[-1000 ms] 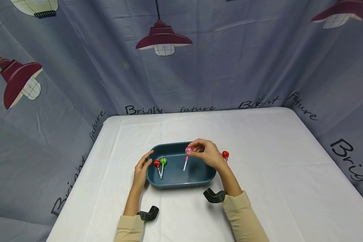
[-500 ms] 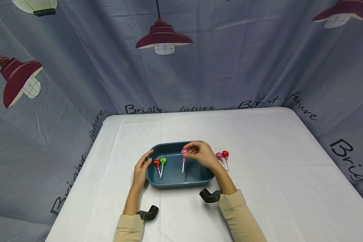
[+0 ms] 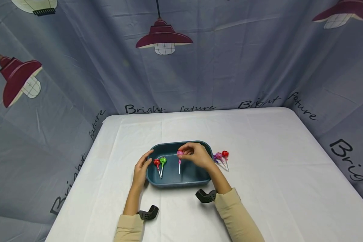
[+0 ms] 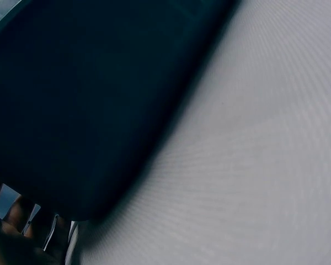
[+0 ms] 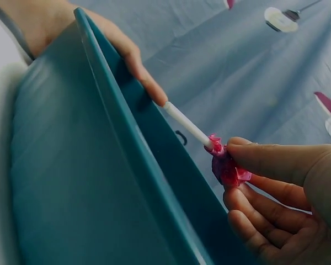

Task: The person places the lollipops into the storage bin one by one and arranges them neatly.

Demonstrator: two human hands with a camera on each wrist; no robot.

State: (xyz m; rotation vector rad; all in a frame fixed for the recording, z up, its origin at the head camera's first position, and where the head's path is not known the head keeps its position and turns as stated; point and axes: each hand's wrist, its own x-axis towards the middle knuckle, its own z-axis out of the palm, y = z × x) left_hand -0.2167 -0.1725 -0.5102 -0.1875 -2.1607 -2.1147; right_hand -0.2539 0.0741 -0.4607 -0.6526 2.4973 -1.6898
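Observation:
Inside a dark teal tray (image 3: 181,185), a red lollipop (image 3: 156,162) and a green lollipop (image 3: 163,160) lie side by side at the left, sticks pointing toward the person. My left hand (image 3: 141,168) rests against the tray's left end with fairly straight fingers at the rim. Over the middle of the tray, my right hand (image 3: 197,156) pinches a pink lollipop (image 3: 179,153) by its wrapped head between thumb and fingers. Its white stick (image 5: 187,124) hangs downward in the head view. The left wrist view shows mostly the tray's dark outer side (image 4: 88,105).
Right of the tray, a purple lollipop (image 3: 215,158), a pink lollipop (image 3: 219,155) and a red lollipop (image 3: 225,154) lie together on the white tablecloth (image 3: 260,161). A grey curtain (image 3: 214,74) printed with lamps surrounds the table's far and side edges.
My right hand has moved left and slightly toward the person over the tray with the pink lollipop, whose stick now hangs straighter. More lollipops at the right have come into view. My left hand stays put.

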